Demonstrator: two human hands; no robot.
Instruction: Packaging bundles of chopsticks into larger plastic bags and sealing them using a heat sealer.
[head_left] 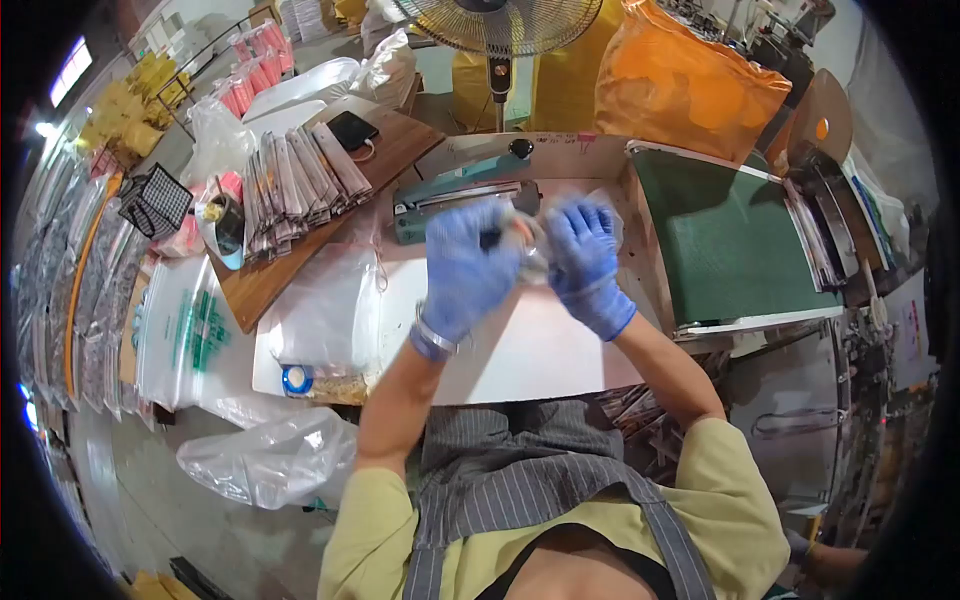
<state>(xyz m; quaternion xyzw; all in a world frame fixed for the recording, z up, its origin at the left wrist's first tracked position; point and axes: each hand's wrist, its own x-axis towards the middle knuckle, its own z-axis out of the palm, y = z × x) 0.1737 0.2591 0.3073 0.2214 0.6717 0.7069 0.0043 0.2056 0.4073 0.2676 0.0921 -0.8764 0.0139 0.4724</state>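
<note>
Both my hands wear blue gloves and are raised close together over the white worktable point(470, 365). Between them is a blurred, partly clear bundle point(527, 245) with an orange-red patch; its kind cannot be told. My left hand point(462, 275) is closed at the bundle's left side, fingertips smeared by motion. On the other side, my right hand point(585, 262) has its fingers curled in against it, and some clear plastic shows past the fingers. Just beyond the left hand stands a teal bench sealer point(412, 222) with a long arm and black knob.
Clear plastic bags point(325, 315) lie at the table's left, near a blue tape roll point(297, 379). A wooden board point(245, 295) carries stacked packets point(300, 185) and a phone point(352, 130). A green-topped surface point(735, 240) stands right, a fan point(500, 70) and orange sack point(690, 85) behind.
</note>
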